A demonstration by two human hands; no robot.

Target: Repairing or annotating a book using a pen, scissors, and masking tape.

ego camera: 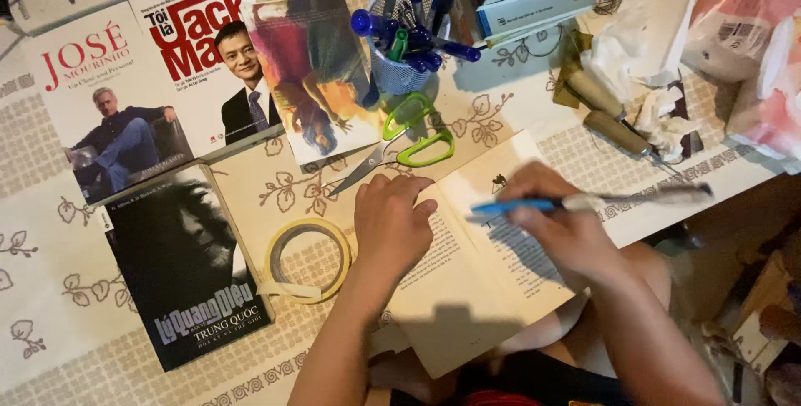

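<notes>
From the head view, the left hand (pixel 390 224) lies knuckles up with fingers curled loosely under, pressing flat on the left page of the open book (pixel 467 281) and clasping nothing. The right hand (pixel 561 221) is pinched closed around a blue pen (pixel 534 204), held nearly level above the right page, its blue end pointing left toward the gutter and its pale end sticking out right, blurred. The book sits at the near table edge, its lower corner hanging over toward the person's lap, both hands directly on top of it. Just beyond the left fingers lie green-handled scissors (pixel 409 143); to their left a ring of tape (pixel 307 257) rests beside a dark-covered book (pixel 188 277). A mesh cup of blue pens (pixel 405 39) stands farther back. Bare patterned tablecloth (pixel 50 314) opens to the far left.
</notes>
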